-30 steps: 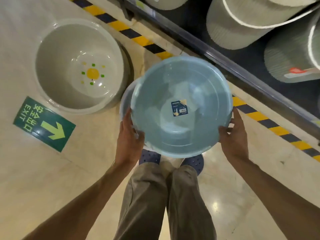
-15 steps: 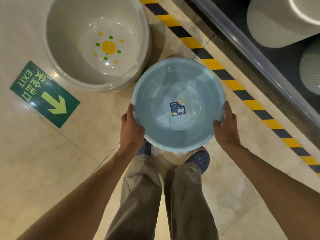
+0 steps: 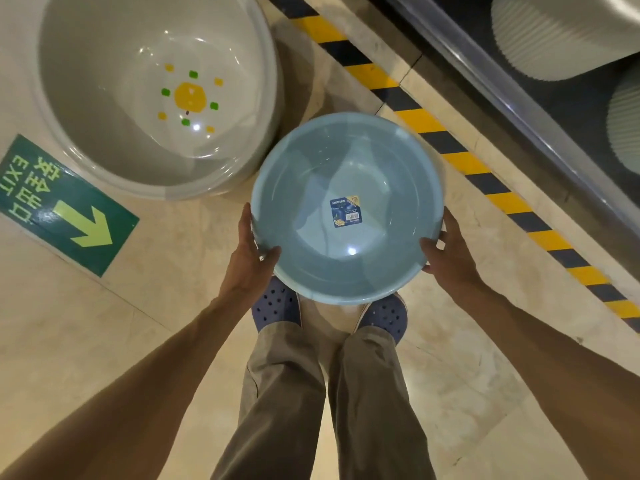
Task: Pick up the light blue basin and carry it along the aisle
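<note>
Both hands, left (image 3: 247,263) and right (image 3: 450,258), have a grip on the blue basin (image 3: 346,209) rim, grey tub (image 3: 104,133) just up-left of them.

Grey basin (image 3: 104,98) sits on floor (image 3: 104,341) ahead-left of me, sun motif (image 3: 190,97) in its base. Green exit sign (image 3: 65,206) stuck to floor just beside it. Yellow-black hazard stripe (image 3: 450,147) runs diagonally along shelf edge (image 3: 519,109); ribbed white bins (image 3: 554,32) on shelf.
</note>
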### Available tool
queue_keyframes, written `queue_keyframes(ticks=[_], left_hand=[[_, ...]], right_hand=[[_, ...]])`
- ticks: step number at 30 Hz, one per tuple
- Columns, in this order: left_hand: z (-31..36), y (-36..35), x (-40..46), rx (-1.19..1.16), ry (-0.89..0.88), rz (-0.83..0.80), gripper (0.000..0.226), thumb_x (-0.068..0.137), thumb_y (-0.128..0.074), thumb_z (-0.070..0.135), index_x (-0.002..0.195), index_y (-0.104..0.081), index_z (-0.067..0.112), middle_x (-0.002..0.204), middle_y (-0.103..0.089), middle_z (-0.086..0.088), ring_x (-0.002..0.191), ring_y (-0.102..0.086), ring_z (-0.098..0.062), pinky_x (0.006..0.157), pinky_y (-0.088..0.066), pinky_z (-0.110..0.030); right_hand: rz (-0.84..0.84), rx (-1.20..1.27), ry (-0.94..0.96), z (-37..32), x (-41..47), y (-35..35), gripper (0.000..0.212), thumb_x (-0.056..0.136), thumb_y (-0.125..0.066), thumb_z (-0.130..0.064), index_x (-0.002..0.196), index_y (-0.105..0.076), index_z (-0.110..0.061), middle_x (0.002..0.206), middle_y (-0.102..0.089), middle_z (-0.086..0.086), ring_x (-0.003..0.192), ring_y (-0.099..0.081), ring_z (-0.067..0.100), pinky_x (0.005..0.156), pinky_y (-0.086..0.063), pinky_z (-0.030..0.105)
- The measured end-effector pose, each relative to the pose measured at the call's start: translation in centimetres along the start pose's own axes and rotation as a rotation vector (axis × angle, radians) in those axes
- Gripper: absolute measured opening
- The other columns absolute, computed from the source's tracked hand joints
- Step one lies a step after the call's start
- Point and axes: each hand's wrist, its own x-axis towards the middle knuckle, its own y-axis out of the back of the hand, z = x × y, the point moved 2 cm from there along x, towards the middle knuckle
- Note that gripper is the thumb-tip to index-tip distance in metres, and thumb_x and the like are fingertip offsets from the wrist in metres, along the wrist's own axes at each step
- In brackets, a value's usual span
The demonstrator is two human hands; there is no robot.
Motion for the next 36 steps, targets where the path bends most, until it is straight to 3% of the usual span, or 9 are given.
queue_keyframes(ticks=[3, 6, 9, 15, 21, 24, 27, 30, 36], left_hand=[[-0.3, 0.1, 0.6, -0.084, -0.02, -0.025, 0.09, 0.089, -0.059, 0.032, 0.155, -0.003, 0.055, 0.127, -0.061, -0.001, 0.102, -0.068, -0.039, 0.085, -0.058, -0.061], [-0.4, 0.1, 1.3, -0.132, -0.065, -0.03, 0.086, 0.089, -0.055, 0.022, 0.156, -0.01, 0.052, 0.134, -0.057, 0.003, 0.116, -0.062, -0.033, 0.088, -0.058, -0.061], [-0.9, 0.0, 1.8, -0.166, -0.09, -0.022, 0.087, 0.089, -0.055, 0.013, 0.157, -0.013, 0.048, 0.14, -0.053, 0.003, 0.126, -0.057, -0.03, 0.092, -0.056, -0.062], [-0.4, 0.0, 2.0, -0.21, -0.066, 0.011, 0.086, 0.09, -0.054, 0.002, 0.155, -0.022, 0.049, 0.136, -0.056, 0.003, 0.121, -0.059, -0.029, 0.091, -0.056, -0.062], [0.6, 1.1, -0.2, -0.216, -0.087, -0.034, 0.085, 0.096, -0.059, 0.01, 0.153, -0.017, 0.057, 0.129, -0.063, -0.006, 0.112, -0.067, -0.033, 0.081, -0.062, -0.058], [1.4, 1.9, -2.8, -0.232, -0.084, -0.031, 0.083, 0.092, -0.061, 0.021, 0.153, -0.018, 0.057, 0.126, -0.064, -0.008, 0.109, -0.068, -0.034, 0.079, -0.062, -0.058], [1.6, 2.4, -5.5, -0.264, -0.092, -0.038, 0.08, 0.088, -0.061, 0.031, 0.154, -0.02, 0.055, 0.131, -0.063, -0.004, 0.112, -0.067, -0.034, 0.085, -0.06, -0.06], [1.9, 4.0, -8.9, -0.304, -0.123, -0.031, 0.077, 0.091, -0.062, 0.031, 0.155, -0.022, 0.05, 0.134, -0.062, 0.005, 0.116, -0.065, -0.031, 0.09, -0.058, -0.06], [2.5, 8.8, -14.7, -0.387, -0.218, 0.006, 0.07, 0.099, -0.059, 0.034, 0.158, -0.022, 0.043, 0.143, -0.055, 0.005, 0.122, -0.063, -0.029, 0.081, -0.061, -0.06]], right_hand=[[-0.036, 0.059, 0.014, 0.4, 0.9, -0.2, 0.069, 0.098, -0.058, -0.019, 0.153, -0.031, -0.051, 0.139, -0.057, -0.004, 0.121, -0.063, 0.025, 0.091, -0.06, 0.051], [-0.093, 0.113, 0.017, 1.2, 1.9, -0.1, 0.064, 0.102, -0.056, -0.008, 0.148, -0.037, -0.046, 0.13, -0.059, -0.013, 0.117, -0.062, 0.007, 0.076, -0.06, 0.026], [-0.1, 0.155, 0.002, 1.1, 2.7, -0.1, 0.067, 0.098, -0.057, -0.003, 0.15, -0.039, -0.042, 0.125, -0.06, -0.02, 0.115, -0.061, 0.004, 0.079, -0.058, 0.03], [-0.11, 0.24, -0.029, 0.3, 2.8, 0.4, 0.072, 0.096, -0.062, 0.001, 0.153, -0.039, -0.035, 0.138, -0.06, -0.005, 0.122, -0.062, 0.018, 0.08, -0.059, 0.035], [-0.144, 0.173, 0.009, -1.2, 0.3, 2.3, 0.073, 0.1, -0.065, -0.008, 0.156, -0.033, -0.042, 0.142, -0.058, -0.001, 0.123, -0.062, 0.023, 0.077, -0.059, 0.032], [-0.119, 0.164, 0.007, -2.1, -2.3, 3.5, 0.073, 0.1, -0.065, -0.01, 0.157, -0.033, -0.042, 0.142, -0.059, 0.003, 0.124, -0.063, 0.027, 0.081, -0.06, 0.041], [-0.108, 0.151, 0.002, -2.7, -5.2, 4.4, 0.071, 0.1, -0.064, -0.008, 0.157, -0.034, -0.04, 0.143, -0.059, 0.004, 0.126, -0.062, 0.03, 0.087, -0.059, 0.049], [-0.13, 0.165, -0.004, -4.2, -8.7, 5.1, 0.07, 0.1, -0.063, -0.005, 0.156, -0.035, -0.037, 0.142, -0.059, 0.005, 0.125, -0.062, 0.031, 0.081, -0.058, 0.043], [-0.198, 0.063, 0.06, -9.1, -14.2, 4.5, 0.07, 0.1, -0.066, -0.009, 0.156, -0.036, -0.037, 0.139, -0.06, 0.003, 0.122, -0.063, 0.025, 0.066, -0.063, 0.026]])
